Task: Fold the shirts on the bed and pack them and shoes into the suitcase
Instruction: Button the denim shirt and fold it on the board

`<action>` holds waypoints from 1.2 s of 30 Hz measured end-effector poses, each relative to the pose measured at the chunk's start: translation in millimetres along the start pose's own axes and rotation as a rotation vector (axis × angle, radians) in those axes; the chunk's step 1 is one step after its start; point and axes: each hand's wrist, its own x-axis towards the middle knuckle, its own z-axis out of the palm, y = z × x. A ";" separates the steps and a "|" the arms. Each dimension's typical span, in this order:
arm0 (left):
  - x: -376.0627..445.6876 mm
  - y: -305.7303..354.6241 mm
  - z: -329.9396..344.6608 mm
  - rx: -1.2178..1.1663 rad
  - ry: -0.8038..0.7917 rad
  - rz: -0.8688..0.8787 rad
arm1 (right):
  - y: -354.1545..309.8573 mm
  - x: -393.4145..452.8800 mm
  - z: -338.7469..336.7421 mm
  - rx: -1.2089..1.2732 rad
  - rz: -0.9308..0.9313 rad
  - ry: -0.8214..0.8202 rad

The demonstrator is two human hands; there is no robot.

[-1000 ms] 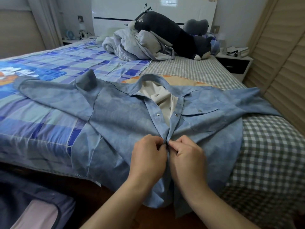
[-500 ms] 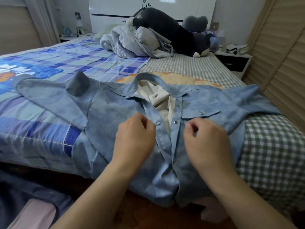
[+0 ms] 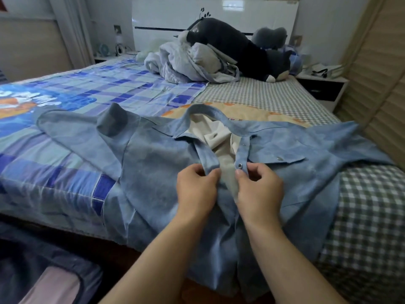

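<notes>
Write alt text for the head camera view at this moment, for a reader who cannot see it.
Two hands pinch the front edges of a blue denim shirt spread on a bed: the left hand holds one placket, the right hand the snap-button edge. Crumpled laundry and a dark plush toy lie by the headboard.

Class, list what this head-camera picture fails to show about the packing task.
- Shoes: none in the head view.
- Suitcase: cut off by the bottom-left edge; contents unclear.
- Blue shirt hem: hangs over the bed edge, hidden behind the left hand and right hand.
- Clothes pile: too crumpled to count shirts.
</notes>
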 end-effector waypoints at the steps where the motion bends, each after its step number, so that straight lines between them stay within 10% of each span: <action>1: -4.4 0.4 -4.0 0.021 0.021 0.062 | -1.7 -1.8 -3.7 0.028 -0.037 0.020; 36: -22.9 -3.0 -16.3 0.233 -0.118 0.252 | 16.6 -19.4 -8.1 0.026 -0.208 -0.231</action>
